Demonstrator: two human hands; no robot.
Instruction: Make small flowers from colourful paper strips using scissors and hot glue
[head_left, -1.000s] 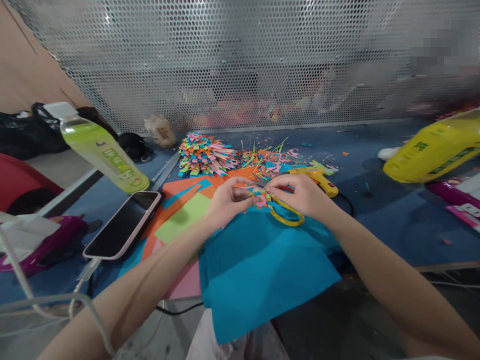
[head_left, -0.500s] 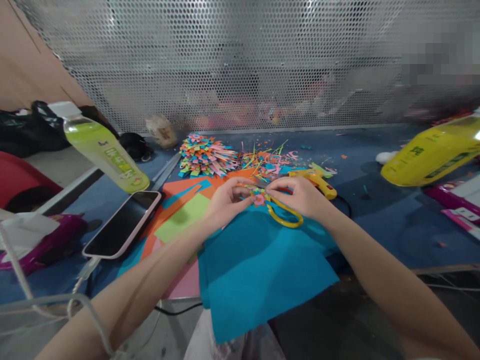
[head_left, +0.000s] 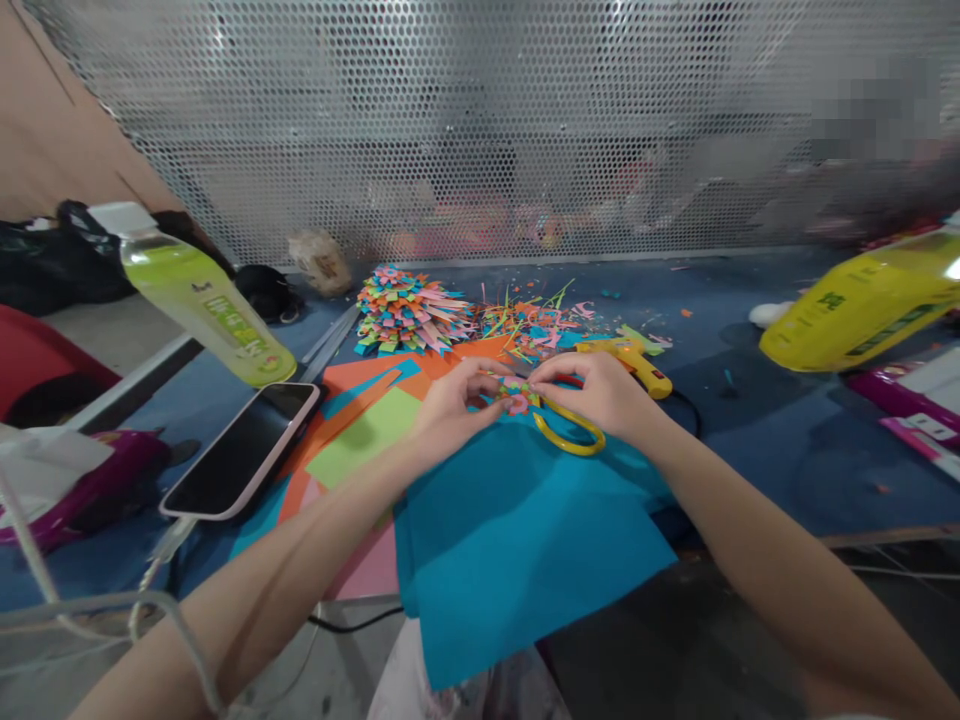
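Between my two hands is a small multicoloured piece of cut paper (head_left: 517, 400), pink, orange and green with a flower-like look. My left hand (head_left: 459, 405) pinches its left side with thumb and fingers. The fingertips of my right hand (head_left: 589, 392) are closed at its right edge. Yellow-handled scissors (head_left: 574, 435) lie just under my right hand; their blades are mostly hidden. Below both hands are large blue sheets (head_left: 532, 540) that hang over the table's front edge.
Behind the hands stand a fringed paper cone (head_left: 405, 315), a heap of paper scraps (head_left: 536, 320) and a yellow glue gun (head_left: 634, 362). Coloured sheets (head_left: 367, 435), a phone (head_left: 244, 450) on a cable and a green bottle (head_left: 206, 300) are left. A yellow bottle (head_left: 862, 305) leans right.
My fingers have shifted slightly around the small paper piece, and more of its coloured top shows between them. The scissors and sheets lie as before.
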